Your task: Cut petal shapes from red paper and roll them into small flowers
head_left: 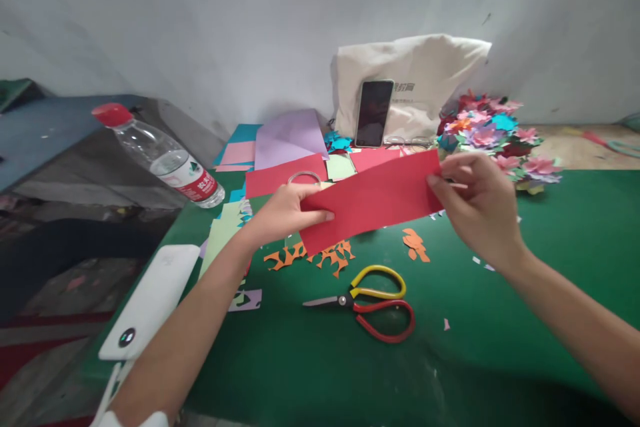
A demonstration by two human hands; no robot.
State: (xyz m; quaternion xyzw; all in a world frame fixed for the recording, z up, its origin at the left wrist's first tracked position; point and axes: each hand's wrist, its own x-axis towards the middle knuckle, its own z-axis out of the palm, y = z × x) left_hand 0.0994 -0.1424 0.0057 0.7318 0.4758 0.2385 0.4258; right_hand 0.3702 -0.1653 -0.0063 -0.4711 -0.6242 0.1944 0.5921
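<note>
A long strip of red paper (375,197) is held up above the green table, stretched between both hands and slightly tilted. My left hand (290,211) pinches its left end, thumb on the near face. At the right end, my right hand (475,200) grips the corner between thumb and fingers. Below the paper lie scissors (345,300) with one yellow and one red handle, blades pointing left. Orange paper scraps (333,255) with cut-out gaps lie under the strip's lower edge. Small orange cut pieces (416,245) sit to their right.
A tilted-looking water bottle (175,163) and a white power bank (150,300) stand and lie at the table's left edge. Behind are coloured paper sheets (290,137), a phone (374,113) leaning on a cloth bag (420,63), and paper flowers (490,133).
</note>
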